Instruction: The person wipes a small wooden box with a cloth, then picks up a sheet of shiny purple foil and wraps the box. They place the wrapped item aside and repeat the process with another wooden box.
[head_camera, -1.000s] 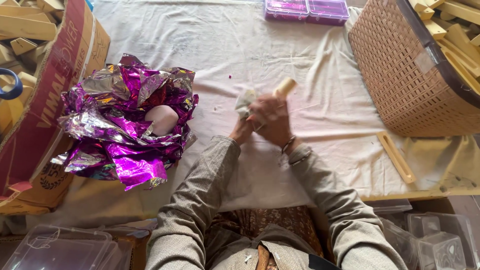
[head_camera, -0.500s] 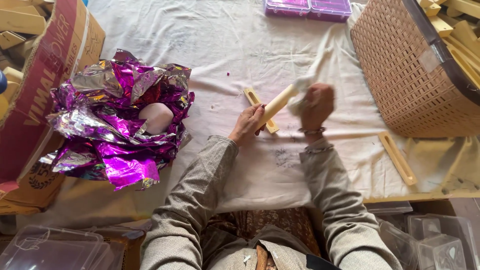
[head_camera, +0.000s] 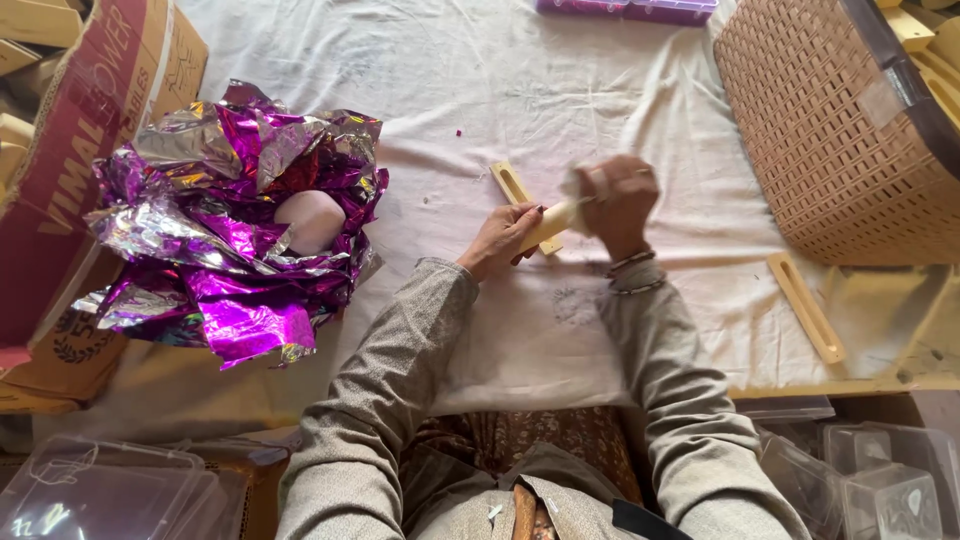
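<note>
wooden stick (head_camera: 553, 221) gripped between left hand (head_camera: 503, 240), right hand (head_camera: 620, 203).

Left hand (head_camera: 503, 240): grips pale wooden stick (head_camera: 548, 224).
Right hand (head_camera: 618, 200): closed over stick's far end.
Foil heap (head_camera: 235, 225): table's left edge.

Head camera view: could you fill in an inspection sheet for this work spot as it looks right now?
Surface: white cloth over the table, lightly creased and marked.
Job's things: pale wooden stick, gripped at both ends.
Clutter: heap of purple foil; two slotted wooden pieces, one by the hands, one to the right.
Hands: left hand and right hand both closed on the stick; right hand is blurred.
Cables: nothing seen.
Surroundings: woven basket, cardboard box, clear plastic boxes.
</note>
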